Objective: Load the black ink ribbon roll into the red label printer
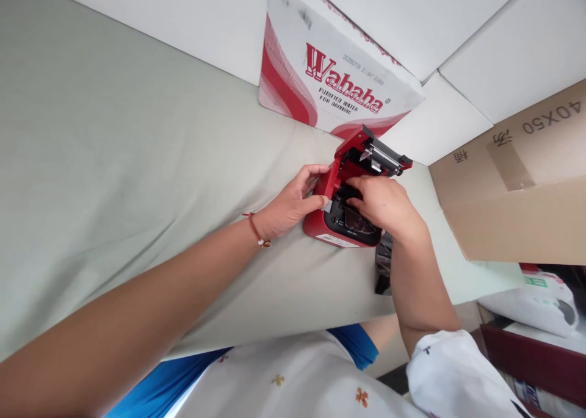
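We're working inside the red device (339,224), apparently mid-step handling smth in there, w/ our R hand (384,204) reaching in half-curled; can't tell if that grip's holding anything. Our L hand (295,204) is clasping the side wall, and next move's prob. calling for keeping that hold steady. Device is sitting lid-open on the cloth-covered tabletop (137,162), near the Wahaha ctn (343,70).

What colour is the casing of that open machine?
The casing is red, seen best in the head view.
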Motion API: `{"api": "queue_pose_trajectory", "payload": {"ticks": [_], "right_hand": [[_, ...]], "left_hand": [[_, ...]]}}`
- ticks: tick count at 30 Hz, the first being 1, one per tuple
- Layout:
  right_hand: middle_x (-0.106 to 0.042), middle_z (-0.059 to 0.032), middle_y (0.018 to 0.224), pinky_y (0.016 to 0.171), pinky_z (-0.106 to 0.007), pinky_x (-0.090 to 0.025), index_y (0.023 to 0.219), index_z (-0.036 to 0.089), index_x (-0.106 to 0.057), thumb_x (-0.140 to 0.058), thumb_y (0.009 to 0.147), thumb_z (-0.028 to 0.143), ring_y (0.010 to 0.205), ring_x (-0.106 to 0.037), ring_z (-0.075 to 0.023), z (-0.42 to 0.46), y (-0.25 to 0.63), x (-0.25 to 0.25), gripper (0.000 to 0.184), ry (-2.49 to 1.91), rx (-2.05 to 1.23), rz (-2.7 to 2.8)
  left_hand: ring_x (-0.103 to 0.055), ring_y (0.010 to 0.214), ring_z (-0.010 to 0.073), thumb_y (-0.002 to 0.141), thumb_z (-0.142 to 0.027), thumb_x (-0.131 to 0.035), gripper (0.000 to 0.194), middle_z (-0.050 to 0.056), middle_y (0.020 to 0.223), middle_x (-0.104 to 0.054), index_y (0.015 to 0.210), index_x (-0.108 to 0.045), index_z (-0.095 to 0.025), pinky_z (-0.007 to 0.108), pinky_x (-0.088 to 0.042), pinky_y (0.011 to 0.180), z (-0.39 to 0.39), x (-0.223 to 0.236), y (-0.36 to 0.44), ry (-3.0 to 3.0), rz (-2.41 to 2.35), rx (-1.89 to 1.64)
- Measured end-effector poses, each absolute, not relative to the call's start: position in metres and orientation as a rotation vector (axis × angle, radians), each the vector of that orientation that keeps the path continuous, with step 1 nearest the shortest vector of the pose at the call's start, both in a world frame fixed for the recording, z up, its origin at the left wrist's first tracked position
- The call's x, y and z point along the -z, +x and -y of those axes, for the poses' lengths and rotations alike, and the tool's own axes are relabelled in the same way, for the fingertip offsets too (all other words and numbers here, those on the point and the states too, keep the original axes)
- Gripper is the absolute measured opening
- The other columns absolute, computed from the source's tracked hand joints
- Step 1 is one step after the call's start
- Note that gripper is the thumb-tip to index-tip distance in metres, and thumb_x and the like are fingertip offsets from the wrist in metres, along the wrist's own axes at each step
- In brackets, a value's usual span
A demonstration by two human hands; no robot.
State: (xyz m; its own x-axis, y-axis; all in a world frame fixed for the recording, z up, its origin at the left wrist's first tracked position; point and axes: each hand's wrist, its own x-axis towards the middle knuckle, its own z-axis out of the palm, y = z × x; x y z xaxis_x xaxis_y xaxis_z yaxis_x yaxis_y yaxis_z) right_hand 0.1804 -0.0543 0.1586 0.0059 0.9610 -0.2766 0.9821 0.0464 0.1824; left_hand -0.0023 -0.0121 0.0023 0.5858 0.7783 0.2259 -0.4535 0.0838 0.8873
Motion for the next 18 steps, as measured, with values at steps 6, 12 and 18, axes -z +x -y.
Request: {"api": "queue_pose_trajectory", "payload": {"ticks": [6, 12, 18], "right_hand": [[-0.085, -0.0121, 0.121, 0.074, -0.037, -0.045, 0.119, 0.022, -0.085, -0.074, 0.097, 0.018, 0.099, -0.075, -0.0277, 0.061, 0.180, -0.159, 0.025, 2.023, 0.117, -2.072], [-0.063, 0.0040, 0.072, 0.053, -0.029, -0.039, 0.133, 0.026, -0.084, -0.084, 0.101, 0.049, 0.055, -0.046, -0.0127, 0.143, 0.236, -0.174, 0.039, 2.687, 0.600, -2.430], [-0.071, -0.0005, 0.081, 0.053, -0.027, -0.041, 0.126, 0.023, -0.087, -0.095, 0.090, 0.062, 0.058, -0.049, -0.0106, 0.192, 0.285, -0.146, 0.053, 3.172, 1.077, -2.067]], "left_hand": [[-0.066, 0.156, 0.0317, 0.089, -0.034, -0.079, 0.061, 0.011, 0.160, -0.071, 0.146, -0.056, -0.028, 0.058, -0.051, 0.136, 0.015, -0.006, -0.001, 1.159, -0.366, -0.938], [-0.064, 0.155, 0.0348, 0.087, -0.037, -0.079, 0.062, 0.011, 0.157, -0.072, 0.144, -0.056, -0.028, 0.062, -0.053, 0.133, 0.015, -0.011, -0.002, 1.128, -0.398, -0.903], [-0.057, 0.160, 0.0364, 0.083, -0.038, -0.082, 0.061, 0.009, 0.158, -0.070, 0.140, -0.060, -0.027, 0.059, -0.050, 0.133, 0.017, -0.019, -0.005, 1.063, -0.447, -0.888]]}}
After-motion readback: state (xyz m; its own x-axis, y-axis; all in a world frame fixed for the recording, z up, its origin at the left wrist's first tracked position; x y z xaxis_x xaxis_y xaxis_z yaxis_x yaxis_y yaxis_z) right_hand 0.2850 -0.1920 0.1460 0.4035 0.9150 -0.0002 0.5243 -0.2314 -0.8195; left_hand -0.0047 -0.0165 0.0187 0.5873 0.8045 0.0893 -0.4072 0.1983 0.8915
